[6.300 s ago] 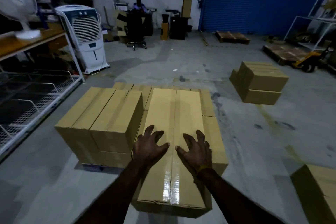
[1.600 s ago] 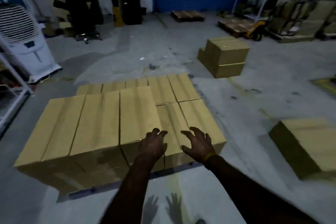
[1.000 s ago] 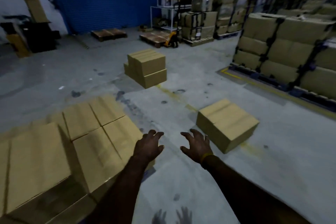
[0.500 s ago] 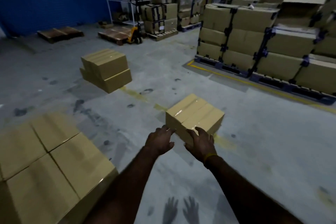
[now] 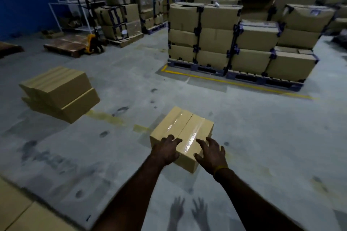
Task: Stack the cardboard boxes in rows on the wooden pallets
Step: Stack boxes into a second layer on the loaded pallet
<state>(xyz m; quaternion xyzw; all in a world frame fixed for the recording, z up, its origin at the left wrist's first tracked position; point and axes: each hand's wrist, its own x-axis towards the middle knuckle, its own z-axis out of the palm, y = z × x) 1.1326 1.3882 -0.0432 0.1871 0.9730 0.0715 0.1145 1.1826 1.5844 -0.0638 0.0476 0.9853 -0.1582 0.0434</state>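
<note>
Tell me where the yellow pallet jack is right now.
The pallet jack is far left in the head view, at the right end of a wooden pallet, before the strapped boxes.

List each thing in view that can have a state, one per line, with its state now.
single box: on the floor, taped shut, not lifted.
left hand: fingers spread, over the box's near left corner.
right hand: fingers spread, by the box's near right edge, no grip visible.
two stacked boxes: on the floor, closed, top one offset.
strapped pallet stacks: loaded, three layers high.
pallet jack: parked at a bare wooden pallet.
</note>
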